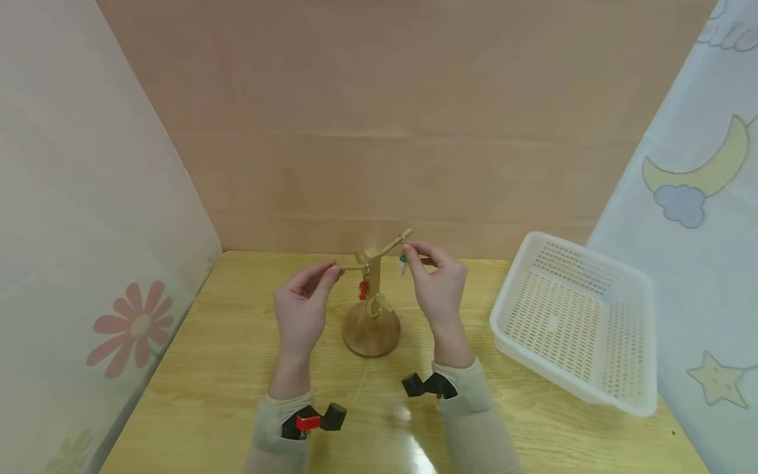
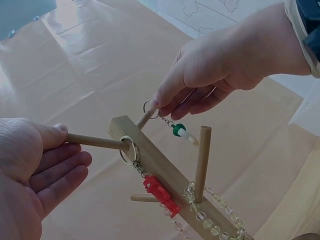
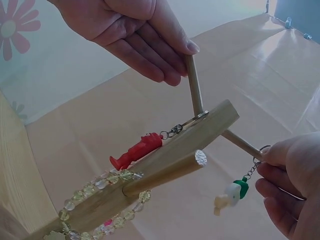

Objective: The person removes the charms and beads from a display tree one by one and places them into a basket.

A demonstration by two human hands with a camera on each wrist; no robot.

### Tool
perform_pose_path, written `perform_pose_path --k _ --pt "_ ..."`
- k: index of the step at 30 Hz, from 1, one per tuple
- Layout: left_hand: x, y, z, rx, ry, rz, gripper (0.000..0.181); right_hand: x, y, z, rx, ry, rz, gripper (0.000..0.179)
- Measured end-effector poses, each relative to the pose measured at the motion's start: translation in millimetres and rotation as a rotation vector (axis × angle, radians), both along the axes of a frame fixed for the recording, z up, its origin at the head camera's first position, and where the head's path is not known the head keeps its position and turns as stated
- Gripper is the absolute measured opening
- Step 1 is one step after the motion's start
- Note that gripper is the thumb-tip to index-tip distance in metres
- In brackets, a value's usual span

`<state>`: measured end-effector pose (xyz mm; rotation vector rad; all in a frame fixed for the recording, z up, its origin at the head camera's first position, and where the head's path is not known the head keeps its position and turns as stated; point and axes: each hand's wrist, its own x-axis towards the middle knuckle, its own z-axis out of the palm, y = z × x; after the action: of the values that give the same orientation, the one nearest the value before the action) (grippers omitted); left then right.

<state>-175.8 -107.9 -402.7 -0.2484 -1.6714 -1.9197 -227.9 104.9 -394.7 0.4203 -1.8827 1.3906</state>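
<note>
A wooden stand (image 1: 374, 280) with a round base and several side pegs stands upright on the table. My left hand (image 1: 301, 316) pinches the tip of the left peg (image 2: 97, 141) between thumb and index finger. On that peg, close to the post, hangs a red figure keychain (image 2: 161, 192) by its metal ring. My right hand (image 1: 441, 283) pinches the ring of a green-and-white figure keychain (image 2: 184, 133), whose ring is around the outer part of the right peg (image 3: 241, 144). A clear-and-yellow bead bracelet (image 3: 102, 183) loops over a lower peg.
A white plastic basket (image 1: 503, 339) with perforated sides sits on the wooden table (image 1: 219, 368) to the right. Behind the stand rises a brown backdrop (image 1: 379, 164). Patterned white sheets flank the table, one with a flower (image 1: 140, 326), one with a moon (image 1: 719, 171).
</note>
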Motion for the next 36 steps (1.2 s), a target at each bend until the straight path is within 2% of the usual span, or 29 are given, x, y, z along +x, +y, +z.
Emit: perform_pose_path --k 11,24,36 --pt "-0.6 -5.2 -6.9 -0.034 0.025 0.005 0.016 -5.7 2 3.5 0.038 -0.006 -0.042 0.012" --pt "-1.4 -3.8 -4.5 -0.053 0.041 0.013 0.015 -5.6 7 13.5 0.038 -0.014 -0.087 0.012" --pt "0.8 -5.0 -6.3 -0.054 0.032 0.016 0.015 -4.3 14 12.5 0.048 -0.035 -0.119 0.012"
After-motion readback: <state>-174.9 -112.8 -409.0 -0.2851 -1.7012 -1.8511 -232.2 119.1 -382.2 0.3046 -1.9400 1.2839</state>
